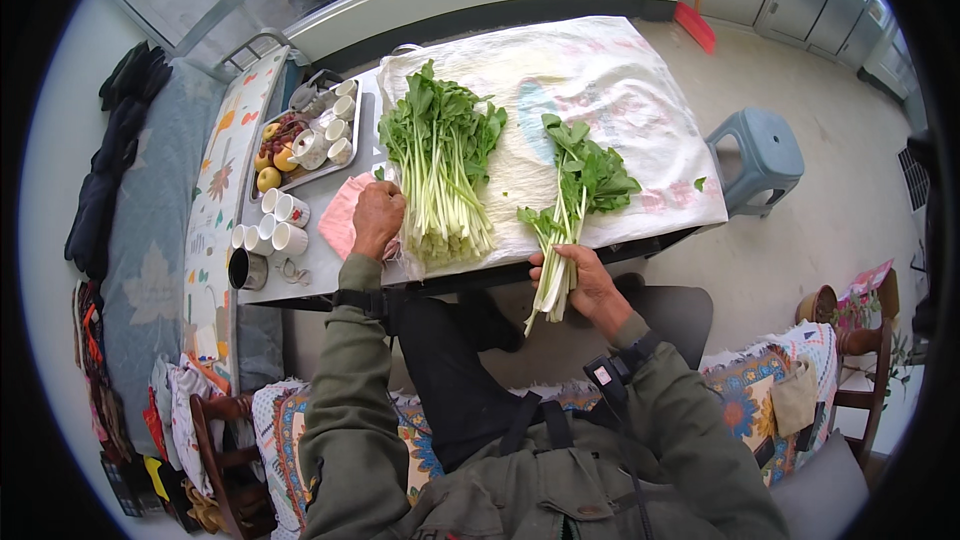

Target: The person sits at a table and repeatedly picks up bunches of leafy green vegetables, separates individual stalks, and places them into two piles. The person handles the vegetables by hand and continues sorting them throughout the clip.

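Note:
A large bundle of leafy green vegetables with pale stems [448,172] lies on a white woven plastic sheet [637,90] spread over the table. Beside the bundle's left edge, my left hand [379,214] has its fingers curled, next to a pink cloth [345,214]; whether it pinches anything cannot be told. In my right hand [589,277] I hold a smaller bunch of leafy greens [571,210] by the stems, at the table's front edge. Its leaves point away from me over the sheet, and the stem ends hang past the edge.
White cups [289,238] and a dark cup [247,268] stand at the table's left, before a metal tray [352,142] with fruit and cups. A blue-grey plastic stool [772,142] is at the right. A red dustpan or broom head [695,28] rests on the floor behind.

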Demonstrator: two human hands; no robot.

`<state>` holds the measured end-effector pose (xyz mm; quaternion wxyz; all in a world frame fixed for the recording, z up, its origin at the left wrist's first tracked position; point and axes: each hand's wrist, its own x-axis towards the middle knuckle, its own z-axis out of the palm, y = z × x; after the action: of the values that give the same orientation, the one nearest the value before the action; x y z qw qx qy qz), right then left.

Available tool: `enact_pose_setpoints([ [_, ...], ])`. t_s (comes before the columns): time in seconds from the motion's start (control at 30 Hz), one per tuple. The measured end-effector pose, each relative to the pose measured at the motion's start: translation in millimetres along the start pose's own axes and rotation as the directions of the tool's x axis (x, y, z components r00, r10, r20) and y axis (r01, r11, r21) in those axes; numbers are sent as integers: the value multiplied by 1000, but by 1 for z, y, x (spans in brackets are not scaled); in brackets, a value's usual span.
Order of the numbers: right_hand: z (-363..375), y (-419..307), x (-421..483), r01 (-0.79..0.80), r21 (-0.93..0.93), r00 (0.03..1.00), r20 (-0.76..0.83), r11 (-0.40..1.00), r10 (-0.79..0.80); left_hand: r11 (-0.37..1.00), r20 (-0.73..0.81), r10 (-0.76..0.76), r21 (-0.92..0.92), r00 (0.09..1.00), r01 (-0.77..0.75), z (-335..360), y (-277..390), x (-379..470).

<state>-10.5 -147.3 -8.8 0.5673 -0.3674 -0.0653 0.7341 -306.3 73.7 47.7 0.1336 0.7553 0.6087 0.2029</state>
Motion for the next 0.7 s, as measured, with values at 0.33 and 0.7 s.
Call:
enact_pose_setpoints([
  [0.33, -5, 3, 6, -48, 30, 995, 88, 998, 45, 791, 496, 228, -596, 838, 138, 41, 115, -89],
  [0.7, -4, 4, 3, -19, 60, 986, 167, 998, 9, 443, 612, 105, -734, 784, 515, 67, 154, -108],
])
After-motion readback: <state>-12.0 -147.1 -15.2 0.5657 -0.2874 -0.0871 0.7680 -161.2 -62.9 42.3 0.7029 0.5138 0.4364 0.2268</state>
